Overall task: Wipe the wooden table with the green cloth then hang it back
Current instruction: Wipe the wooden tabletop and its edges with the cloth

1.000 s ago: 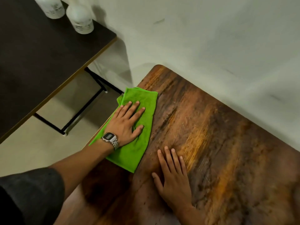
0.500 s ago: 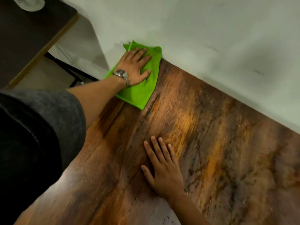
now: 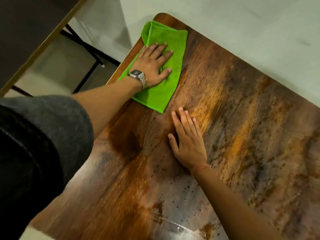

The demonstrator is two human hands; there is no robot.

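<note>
The folded green cloth [image 3: 170,49] lies on the wooden table [image 3: 233,118] near its far left corner, one edge hanging slightly over the left side. My left hand [image 3: 153,64], with a silver watch on the wrist, presses flat on the cloth with fingers spread. My right hand [image 3: 187,141] rests flat on the bare wood just below the cloth's near corner, fingers straight. Small water droplets dot the wood near my right forearm.
A white wall [image 3: 242,23] runs along the table's far edge. A dark table [image 3: 26,32] with a black metal frame [image 3: 86,47] stands to the left, with a floor gap between. A wet shiny patch [image 3: 173,227] lies on the wood at the near edge.
My left hand slid the cloth up to the far corner by the wall, then back a little toward me along the left edge. My right hand stayed flat on the wood.
</note>
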